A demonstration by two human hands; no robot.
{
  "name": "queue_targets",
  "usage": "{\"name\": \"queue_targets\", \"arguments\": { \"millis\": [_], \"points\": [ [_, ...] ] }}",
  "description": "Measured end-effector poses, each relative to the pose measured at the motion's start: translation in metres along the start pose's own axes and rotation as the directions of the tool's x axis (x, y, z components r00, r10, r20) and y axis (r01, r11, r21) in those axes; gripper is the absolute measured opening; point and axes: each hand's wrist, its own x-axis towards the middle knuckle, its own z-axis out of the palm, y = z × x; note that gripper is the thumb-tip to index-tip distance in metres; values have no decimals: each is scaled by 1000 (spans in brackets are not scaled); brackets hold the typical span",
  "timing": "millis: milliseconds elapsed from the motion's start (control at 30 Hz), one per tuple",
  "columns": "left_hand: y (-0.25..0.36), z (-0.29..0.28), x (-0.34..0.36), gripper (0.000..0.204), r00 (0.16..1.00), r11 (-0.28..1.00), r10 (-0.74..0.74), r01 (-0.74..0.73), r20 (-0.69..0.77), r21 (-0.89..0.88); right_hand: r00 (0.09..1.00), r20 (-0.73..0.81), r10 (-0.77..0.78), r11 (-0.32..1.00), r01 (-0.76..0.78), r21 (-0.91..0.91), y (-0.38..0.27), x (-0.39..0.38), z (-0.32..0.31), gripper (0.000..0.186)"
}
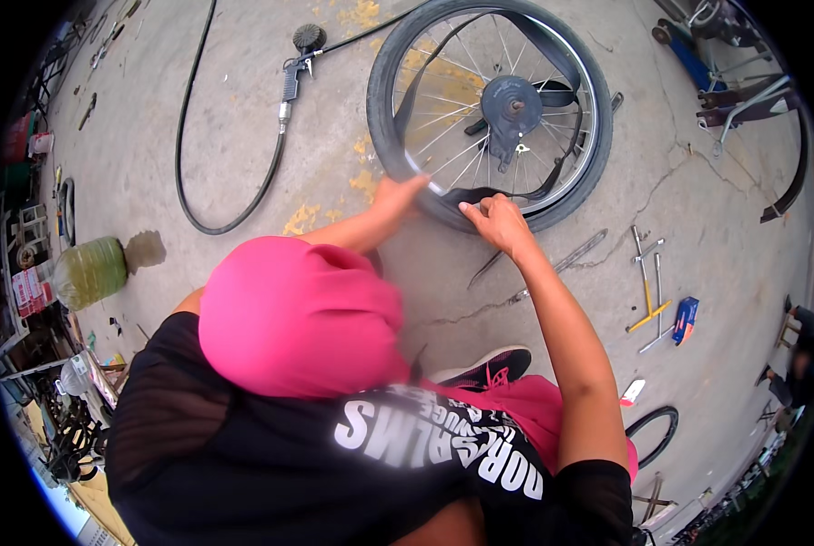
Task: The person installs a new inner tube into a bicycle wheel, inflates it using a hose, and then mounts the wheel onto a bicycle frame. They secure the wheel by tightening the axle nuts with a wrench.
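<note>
A bicycle wheel (pixel 594 132) with a black tyre, spokes and a dark hub (pixel 512 109) lies on the concrete. A black inner tube (pixel 553 41) hangs partly out inside the rim. My right hand (pixel 503 223) is closed on the tube at the wheel's near side, thumb and fingers bent over it. My left hand (pixel 398 196) is at the tyre's near left edge, left of my right hand, its fingers smeared by motion. A long metal bar (pixel 580 250) lies on the floor just beside the wheel, below it.
An air gun with gauge (pixel 293 82) and hose (pixel 179 155) lies upper left, a jug (pixel 93 271) at left. T-handled wrenches (pixel 648 300) and a blue box (pixel 685 320) lie right. A metal frame (pixel 735 109) is upper right; another person (pixel 798 355) is at the far right.
</note>
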Motion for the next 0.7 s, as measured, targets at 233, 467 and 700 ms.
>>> {"name": "queue_targets", "arguments": {
  "millis": [233,467,700],
  "points": [
    [19,7,-30,38,999,997,52,-52,2,-65,915,-261,-309,847,141,-512,-51,-21,-14,28],
    [23,26,-37,44,985,989,71,-49,155,-143,888,-446,-110,925,255,281,-116,65,-4,31],
    [33,23,-51,65,970,974,165,-132,179,-182,941,-270,205,787,6,617,-143,113,-2,23]
  ]
}}
